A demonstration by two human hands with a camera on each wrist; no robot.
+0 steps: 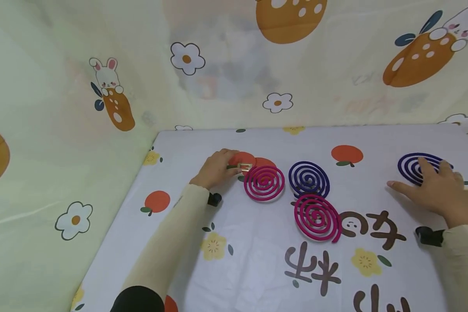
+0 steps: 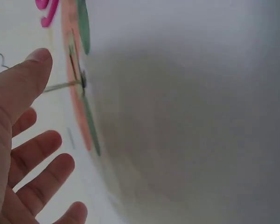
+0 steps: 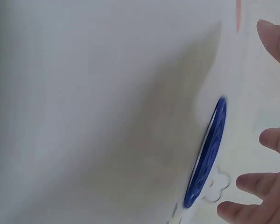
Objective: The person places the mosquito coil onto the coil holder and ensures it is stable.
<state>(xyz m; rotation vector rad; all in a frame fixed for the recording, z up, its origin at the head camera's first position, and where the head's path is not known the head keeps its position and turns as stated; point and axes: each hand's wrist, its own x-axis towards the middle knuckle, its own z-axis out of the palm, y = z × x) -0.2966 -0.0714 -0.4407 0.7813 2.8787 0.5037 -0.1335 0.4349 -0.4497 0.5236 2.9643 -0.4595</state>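
My left hand (image 1: 216, 168) reaches in beside a small metal coil stand (image 1: 245, 166). In the left wrist view its fingers are spread, with a gap between the thumb and the stand (image 2: 78, 83). A pink mosquito coil (image 1: 264, 183) lies just right of the stand. Further right, a dark blue coil (image 1: 309, 178) is overlapped at its front edge by a second pink coil (image 1: 317, 217). Over at the far right, my right hand (image 1: 438, 186) hovers with fingers apart above another blue coil (image 1: 407, 167), partly covering it; the right wrist view shows that coil (image 3: 205, 154) edge-on, apart from the fingers.
A white tablecloth (image 1: 249, 277) printed with fruit, flowers and brown characters covers the table. Behind and to the left hangs a pale curtain (image 1: 226, 26) with rabbits and carrots, meeting the table's back edge.
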